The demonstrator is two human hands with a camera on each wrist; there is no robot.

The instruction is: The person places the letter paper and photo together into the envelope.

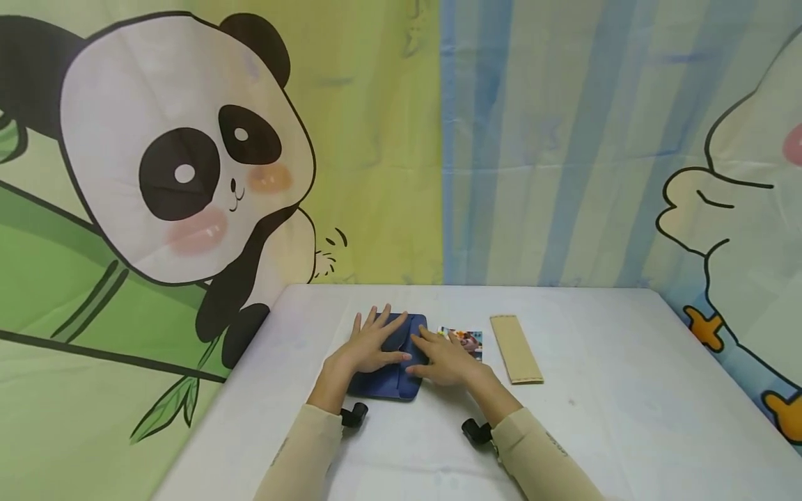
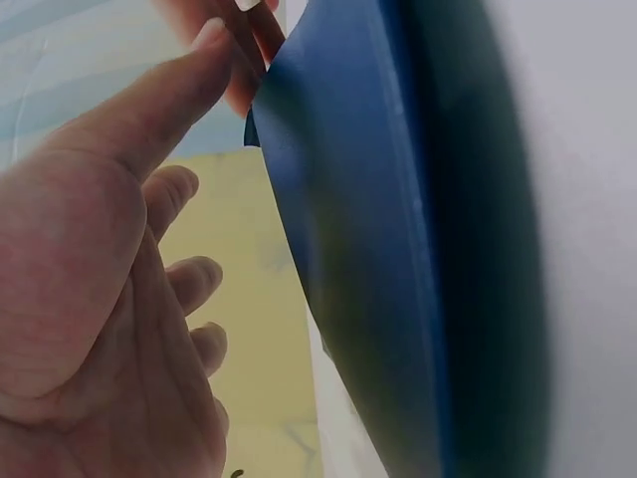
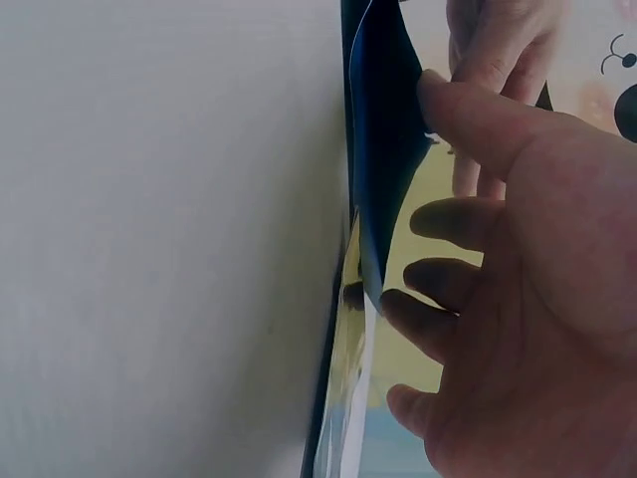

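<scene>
A dark blue folder-like case (image 1: 379, 386) with a flap along its right side lies on the white table. My left hand (image 1: 368, 346) is spread over it with straight fingers, thumb toward the flap. Fingers extended, my right hand (image 1: 446, 360) reaches to the flap's right part from the other side. In the left wrist view the case (image 2: 348, 229) rises beside the left hand (image 2: 90, 269). The right wrist view has the flap (image 3: 388, 149) bowed up, right at the fingertips of the right hand (image 3: 537, 269).
A colourful printed card (image 1: 473, 342) lies right of the case, partly covered by the right hand. Farther right is a flat tan cardboard strip (image 1: 516, 349). A curtain with a cartoon panda (image 1: 188, 153) hangs behind the white table (image 1: 626, 417).
</scene>
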